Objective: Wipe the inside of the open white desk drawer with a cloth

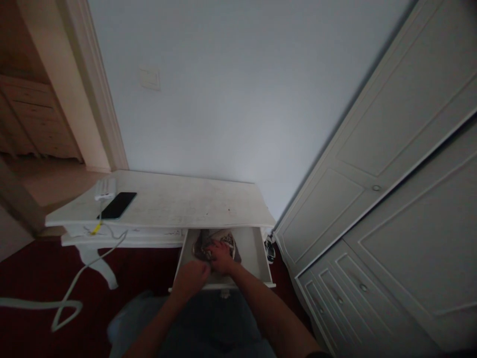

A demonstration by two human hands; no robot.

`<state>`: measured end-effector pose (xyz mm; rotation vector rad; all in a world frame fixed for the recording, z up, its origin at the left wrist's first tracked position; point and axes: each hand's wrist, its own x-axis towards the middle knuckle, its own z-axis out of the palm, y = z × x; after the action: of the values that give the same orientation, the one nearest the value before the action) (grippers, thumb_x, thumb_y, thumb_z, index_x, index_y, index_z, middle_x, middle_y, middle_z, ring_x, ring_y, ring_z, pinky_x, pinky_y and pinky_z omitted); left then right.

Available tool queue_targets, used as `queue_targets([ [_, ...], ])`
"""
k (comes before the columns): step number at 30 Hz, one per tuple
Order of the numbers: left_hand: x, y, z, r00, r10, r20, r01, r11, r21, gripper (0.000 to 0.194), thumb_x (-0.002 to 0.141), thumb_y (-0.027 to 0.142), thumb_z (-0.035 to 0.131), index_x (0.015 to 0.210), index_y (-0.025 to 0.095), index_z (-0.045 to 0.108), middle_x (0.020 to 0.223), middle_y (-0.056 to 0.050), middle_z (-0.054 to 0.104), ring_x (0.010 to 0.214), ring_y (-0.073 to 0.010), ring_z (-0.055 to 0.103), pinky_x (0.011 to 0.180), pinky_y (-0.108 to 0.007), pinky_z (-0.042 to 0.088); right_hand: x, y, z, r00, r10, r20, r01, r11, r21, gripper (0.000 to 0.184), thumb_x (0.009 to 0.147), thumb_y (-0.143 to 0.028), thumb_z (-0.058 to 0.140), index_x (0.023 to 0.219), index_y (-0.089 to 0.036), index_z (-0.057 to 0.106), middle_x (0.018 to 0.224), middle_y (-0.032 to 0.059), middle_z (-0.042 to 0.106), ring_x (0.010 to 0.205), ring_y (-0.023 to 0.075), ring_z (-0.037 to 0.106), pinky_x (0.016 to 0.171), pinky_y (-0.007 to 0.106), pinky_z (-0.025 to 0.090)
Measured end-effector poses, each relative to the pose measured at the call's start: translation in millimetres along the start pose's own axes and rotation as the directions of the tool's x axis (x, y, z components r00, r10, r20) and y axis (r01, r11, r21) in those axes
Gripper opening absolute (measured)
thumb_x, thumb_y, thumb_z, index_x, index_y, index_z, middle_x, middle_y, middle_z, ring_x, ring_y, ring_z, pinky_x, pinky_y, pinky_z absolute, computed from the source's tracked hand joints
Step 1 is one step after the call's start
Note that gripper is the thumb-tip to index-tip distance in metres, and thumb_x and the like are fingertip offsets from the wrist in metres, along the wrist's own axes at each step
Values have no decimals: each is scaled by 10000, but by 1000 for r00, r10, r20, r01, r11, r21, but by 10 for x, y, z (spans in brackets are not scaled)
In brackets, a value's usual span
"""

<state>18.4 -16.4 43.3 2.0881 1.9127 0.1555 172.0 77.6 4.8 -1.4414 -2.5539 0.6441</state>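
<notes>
In the pulled-out white drawer [253, 256] lies a bundle of patterned brown and grey fabric [201, 246], towards its left and middle. My right hand [221, 257] rests on the fabric with its fingers spread. Close to it, over the drawer's front left part, my left hand [194, 276] is curled closed. Whatever its fingers may hold is hidden from me.
A white table [179, 199] carries a black phone [118, 205] and a white power strip [106, 189]. Its white cable [80, 272] loops down at left. The wardrobe [346, 199] stands at right; shoes [270, 251] sit beside the drawer.
</notes>
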Motion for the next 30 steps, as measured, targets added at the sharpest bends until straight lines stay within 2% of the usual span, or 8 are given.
queue_targets([
  [6, -20, -17, 4, 999, 38, 2, -38, 999, 4, 410, 1046, 306, 398, 960, 192, 783, 1035, -118, 805, 998, -239, 737, 854, -342, 483, -375, 95, 45, 976, -180, 122, 167, 980, 111, 519, 816, -330, 777, 1330, -308, 720, 1514, 65, 590, 1383, 279, 546, 1173, 389, 374],
  [8, -17, -19, 9, 999, 37, -2, -37, 999, 7, 418, 1051, 310, 388, 960, 192, 780, 1019, -116, 805, 988, -236, 740, 848, -340, 485, -462, 158, 13, 977, -166, 132, 148, 979, 142, 570, 809, -313, 773, 1373, -296, 698, 1528, 80, 576, 1384, 284, 549, 1169, 393, 385],
  [11, -5, -22, 21, 999, 40, 5, -40, 999, 23, 454, 1061, 328, 362, 956, 182, 780, 1014, -121, 805, 990, -240, 741, 848, -340, 487, -571, 217, -56, 988, -82, 129, 59, 983, 176, 708, 772, -267, 767, 1465, -314, 627, 1650, 87, 436, 1452, 306, 484, 1200, 426, 352],
  [13, 4, -26, 30, 999, 45, 14, -45, 998, 35, 476, 1067, 335, 344, 956, 182, 780, 1018, -116, 806, 990, -234, 741, 848, -331, 486, -655, 214, -100, 995, -46, 87, 29, 981, 190, 755, 745, -258, 777, 1479, -320, 612, 1697, 86, 357, 1485, 320, 445, 1219, 444, 327],
  [16, 12, -35, 42, 999, 47, 19, -48, 997, 54, 484, 1071, 322, 329, 971, 186, 782, 1008, -112, 805, 987, -225, 742, 850, -323, 485, -820, 163, -135, 997, -19, -75, 33, 981, 193, 746, 756, -256, 761, 1484, -287, 599, 1684, 111, 375, 1501, 322, 424, 1231, 461, 319],
  [23, 54, -79, 84, 994, 89, 63, -93, 994, 63, 476, 1074, 337, 337, 1037, 194, 790, 1065, -134, 793, 1064, -250, 726, 912, -345, 483, -1225, 180, -80, 921, 75, -383, -75, 997, 15, 600, 898, -306, 679, 1486, -278, 565, 1584, 114, 518, 1406, 329, 523, 1171, 498, 409],
  [27, 142, -129, 147, 993, 55, 108, -58, 998, 22, 515, 1066, 375, 323, 1012, 176, 795, 1088, -152, 793, 1062, -256, 733, 891, -341, 494, -1344, 289, -61, 900, 38, -435, -100, 988, -121, 466, 994, -409, 614, 1440, -274, 606, 1541, 110, 570, 1382, 319, 545, 1151, 500, 417],
  [30, 212, -161, 196, 990, 19, 139, -15, 999, -30, 558, 1061, 403, 303, 976, 152, 794, 1080, -170, 798, 1023, -250, 749, 840, -328, 499, -1376, 336, -81, 914, -16, -406, -67, 980, -188, 513, 998, -550, 610, 1432, -277, 612, 1510, 100, 605, 1379, 318, 547, 1143, 502, 412],
])
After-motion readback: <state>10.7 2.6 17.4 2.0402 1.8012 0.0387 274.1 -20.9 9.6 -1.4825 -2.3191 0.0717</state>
